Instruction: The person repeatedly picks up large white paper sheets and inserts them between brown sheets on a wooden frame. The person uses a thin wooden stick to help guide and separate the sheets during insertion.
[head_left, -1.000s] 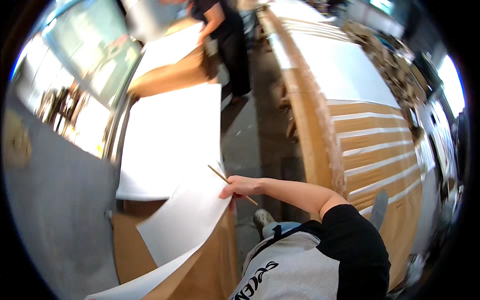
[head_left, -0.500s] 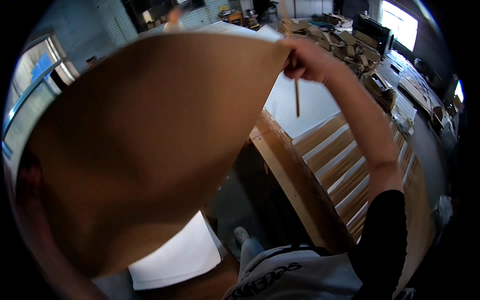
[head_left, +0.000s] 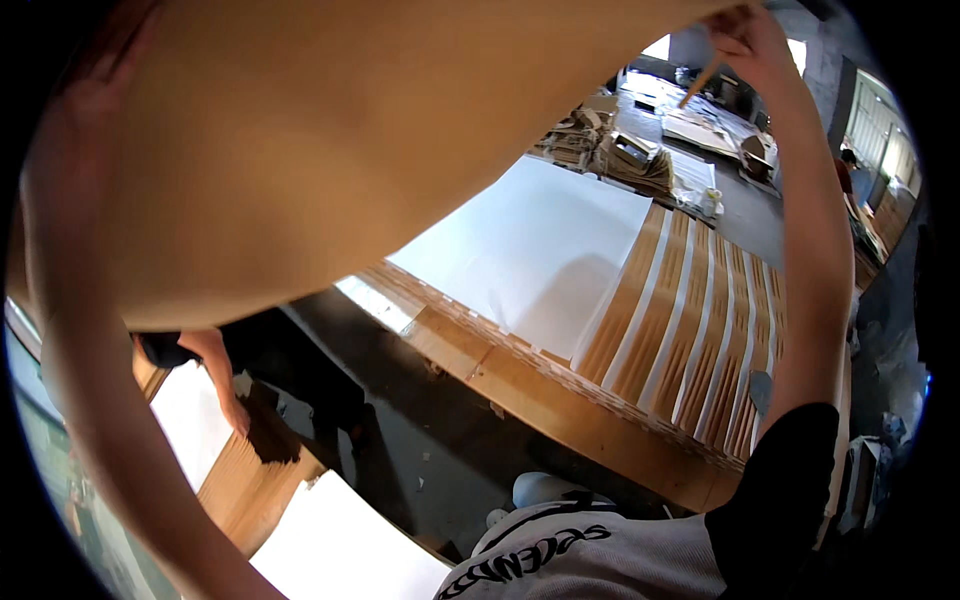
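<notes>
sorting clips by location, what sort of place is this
Likely a cardboard or paper workshop: a big brown sheet is held up, overlapping sheets lie in rows on a long table, and cardboard pieces are heaped beyond.

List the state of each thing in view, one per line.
Brown sheet: raised, bowed.
Right hand: closed on the sheet's corner and the stick.
Stick: held, slanting.
Left hand: raised at the sheet's left side, grip unclear.
White sheet on the long table: lying flat, partly shaded.
Striped brown and white sheets: spread in bands.
</notes>
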